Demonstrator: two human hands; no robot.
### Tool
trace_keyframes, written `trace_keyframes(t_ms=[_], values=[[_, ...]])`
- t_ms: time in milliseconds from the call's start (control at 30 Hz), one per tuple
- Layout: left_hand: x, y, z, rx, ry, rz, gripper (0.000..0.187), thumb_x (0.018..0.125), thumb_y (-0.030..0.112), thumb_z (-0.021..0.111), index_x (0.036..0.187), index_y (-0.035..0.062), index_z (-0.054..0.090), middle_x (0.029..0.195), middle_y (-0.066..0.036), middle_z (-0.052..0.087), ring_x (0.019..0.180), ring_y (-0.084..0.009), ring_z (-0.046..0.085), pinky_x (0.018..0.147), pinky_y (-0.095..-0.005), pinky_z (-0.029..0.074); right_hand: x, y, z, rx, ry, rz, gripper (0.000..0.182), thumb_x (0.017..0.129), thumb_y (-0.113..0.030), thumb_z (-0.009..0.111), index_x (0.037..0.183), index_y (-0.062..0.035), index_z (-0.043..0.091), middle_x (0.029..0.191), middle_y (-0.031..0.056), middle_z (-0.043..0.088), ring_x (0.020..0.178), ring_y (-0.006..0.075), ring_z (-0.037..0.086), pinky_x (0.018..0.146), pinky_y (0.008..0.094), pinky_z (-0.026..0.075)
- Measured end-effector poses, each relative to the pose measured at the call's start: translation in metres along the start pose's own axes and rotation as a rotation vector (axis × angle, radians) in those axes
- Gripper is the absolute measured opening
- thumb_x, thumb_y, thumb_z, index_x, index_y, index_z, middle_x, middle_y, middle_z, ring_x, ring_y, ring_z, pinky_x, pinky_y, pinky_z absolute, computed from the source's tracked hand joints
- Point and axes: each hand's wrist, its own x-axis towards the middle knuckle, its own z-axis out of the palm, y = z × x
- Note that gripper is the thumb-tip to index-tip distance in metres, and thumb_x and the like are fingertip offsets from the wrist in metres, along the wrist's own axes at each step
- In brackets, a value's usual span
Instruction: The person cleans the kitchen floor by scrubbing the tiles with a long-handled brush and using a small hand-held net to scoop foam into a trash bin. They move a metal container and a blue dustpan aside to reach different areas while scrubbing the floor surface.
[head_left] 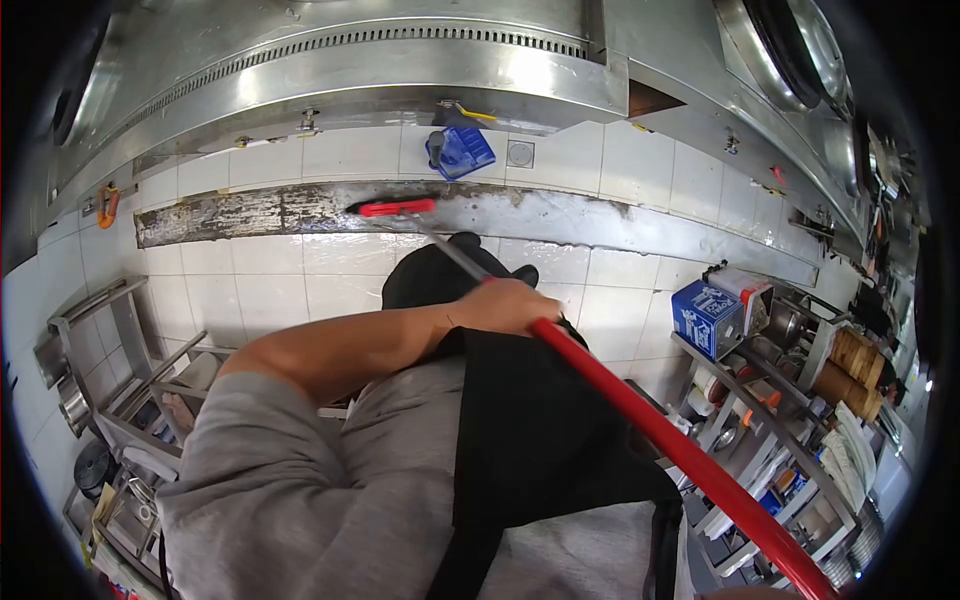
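Brush (pixel 397 208) on floor strip (pixel 560 218), ahead-left of left hand (pixel 512 305), which is wrapped round pole (pixel 650 417); pole slants front-left to rear-right; left hand nearer, right hand out of view, can't tell grip

"Spotted anything on the right?"
"Saw a blue tin (pixel 708 318) just beside a red-and-white container (pixel 746 287), near a wood-brown block (pixel 848 385)."
"Noticed what on the left?"
"Found a metal rack (pixel 98 301), a round black object (pixel 95 468) near it, and an orange object (pixel 107 207) farther up."
"Looked ahead?"
"Did: saw a steel counter (pixel 350 82), round pans (pixel 745 40) toward its right."
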Motion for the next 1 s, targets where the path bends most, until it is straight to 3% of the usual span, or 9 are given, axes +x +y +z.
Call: trace_keyframes(t_ms=[100, 133, 167, 233, 300, 433, 667, 867, 1000], values=[[-0.071, -0.031, -0.018, -0.022, 0.228, -0.321, 0.032, 0.088, 0.030, 0.067, 0.069, 0.0113, 0.049, 0.066, -0.011, 0.055, 0.066, -0.0345, 0.059, 0.061, -0.0449, 0.044, -0.033, 0.002, -0.086, -0.360, 0.075, -0.163, 0.023, 0.096, -0.039, 0.053, 0.079, -0.0234, 0.055, 0.063, -0.0116, 0.054, 0.053, 0.0044, 0.049, 0.050, 0.0223, 0.041], [-0.091, -0.046, -0.015, 0.217, 0.434, -0.276, 0.031, 0.085, 0.025, 0.070, 0.069, 0.0092, 0.048, 0.066, -0.011, 0.053, 0.067, -0.0345, 0.056, 0.062, -0.0434, 0.042, -0.042, 0.022, -0.087, -0.051, 0.057, 0.272, 0.028, 0.078, -0.016, 0.061, 0.068, -0.0136, 0.036, 0.064, 0.0011, 0.036, 0.060, 0.0139, 0.039, 0.063, 0.0279, 0.032], [-0.106, -0.060, -0.015, 0.242, 0.545, -0.356, 0.033, 0.081, 0.021, 0.073, 0.068, 0.0067, 0.047, 0.067, -0.012, 0.052, 0.066, -0.0333, 0.053, 0.061, -0.0417, 0.040, -0.061, 0.066, -0.088, -0.252, 0.158, 0.203, 0.028, 0.078, -0.018, 0.066, 0.072, -0.0117, 0.039, 0.065, 0.0010, 0.040, 0.058, 0.0141, 0.041, 0.059, 0.0267, 0.032], [-0.125, -0.094, -0.010, 0.242, 0.657, -0.607, 0.039, 0.079, 0.021, 0.076, 0.064, 0.0044, 0.045, 0.066, -0.013, 0.051, 0.064, -0.0325, 0.050, 0.060, -0.0406, 0.039, -0.053, 0.175, -0.024, -0.026, -0.100, 0.580, 0.034, 0.090, -0.029, 0.067, 0.072, -0.0145, 0.041, 0.065, -0.0011, 0.045, 0.058, 0.0139, 0.044, 0.064, 0.0326, 0.038], [-0.133, -0.128, -0.011, 0.148, 0.493, -0.605, 0.039, 0.080, 0.022, 0.075, 0.063, 0.0047, 0.045, 0.065, -0.014, 0.052, 0.065, -0.0334, 0.051, 0.061, -0.0411, 0.039, -0.066, 0.219, -0.018, -0.186, -0.006, 0.505, 0.038, 0.091, -0.035, 0.067, 0.068, -0.0143, 0.044, 0.063, -0.0002, 0.051, 0.054, 0.0154, 0.052, 0.073, 0.0408, 0.049], [-0.091, -0.140, 0.022, 0.170, 0.372, -0.459, 0.037, 0.080, 0.013, 0.075, 0.063, 0.0042, 0.044, 0.058, -0.014, 0.050, 0.054, -0.0305, 0.048, 0.055, -0.0395, 0.039, -0.065, 0.188, -0.054, -0.176, 0.087, 0.451, 0.043, 0.090, -0.048, 0.063, 0.071, -0.0157, 0.041, 0.061, -0.0023, 0.046, 0.054, 0.0125, 0.048, 0.080, 0.0405, 0.048], [0.019, -0.103, 0.080, -0.033, 0.063, -0.388, 0.022, 0.074, 0.013, 0.072, 0.069, 0.0065, 0.052, 0.067, -0.012, 0.061, 0.063, -0.0323, 0.060, 0.055, -0.0391, 0.044, -0.061, 0.114, -0.139, -0.090, 0.193, 0.386, 0.042, 0.091, -0.038, 0.067, 0.069, -0.0171, 0.037, 0.059, -0.0038, 0.039, 0.056, 0.0087, 0.038, 0.076, 0.0332, 0.034], [0.095, -0.068, 0.117, -0.116, -0.151, -0.491, 0.028, 0.077, 0.014, 0.073, 0.077, 0.0081, 0.046, 0.073, -0.008, 0.051, 0.075, -0.0268, 0.050, 0.068, -0.0365, 0.041, -0.051, 0.065, -0.209, 0.018, 0.224, 0.383, 0.039, 0.094, -0.023, 0.059, 0.066, -0.0160, 0.033, 0.057, -0.0020, 0.035, 0.059, 0.0093, 0.036, 0.073, 0.0328, 0.028], [0.125, -0.058, 0.141, -0.072, -0.085, -0.452, 0.023, 0.074, 0.012, 0.073, 0.074, 0.0059, 0.051, 0.068, -0.010, 0.058, 0.066, -0.0283, 0.057, 0.061, -0.0382, 0.043, -0.052, 0.042, -0.243, 0.018, 0.125, 0.420, 0.037, 0.094, -0.015, 0.052, 0.064, -0.0166, 0.031, 0.059, 0.0019, 0.035, 0.062, 0.0126, 0.037, 0.099, 0.0430, 0.031]])
